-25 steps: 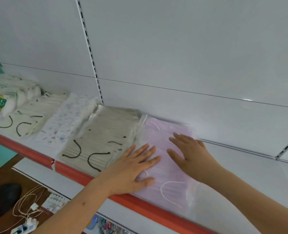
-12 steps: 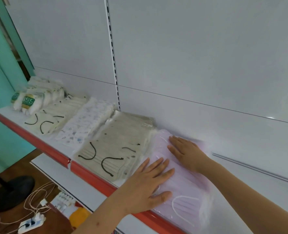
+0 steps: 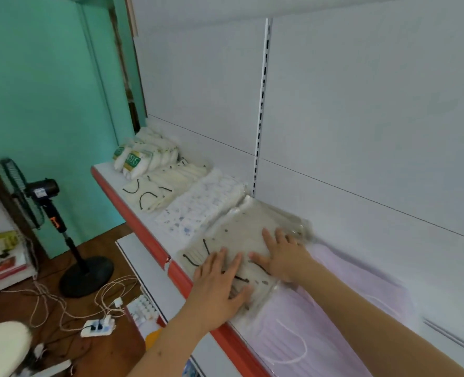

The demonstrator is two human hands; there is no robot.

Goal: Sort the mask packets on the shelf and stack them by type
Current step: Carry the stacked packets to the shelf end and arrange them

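Several stacks of mask packets lie in a row on the white shelf [image 3: 143,213] with a red front edge. From the far left: white N95 packets [image 3: 143,156], cream packets with black ear loops [image 3: 160,186], white patterned packets [image 3: 201,208], grey packets [image 3: 241,232] and pink packets [image 3: 320,322]. My left hand [image 3: 220,284] lies flat with fingers spread on the near part of the grey stack. My right hand [image 3: 285,254] lies flat on the grey stack's right side, next to the pink stack. Neither hand grips anything.
A white slotted back panel [image 3: 334,131] rises behind the shelf. A lower shelf [image 3: 141,262] juts out below. On the wooden floor stand a black pedestal fan [image 3: 43,208] and a power strip with tangled cables [image 3: 97,325]. A teal wall [image 3: 48,104] is at the left.
Both hands have moved left from the pink stack onto the grey stack. My view has swung left, showing the fan and the floor.
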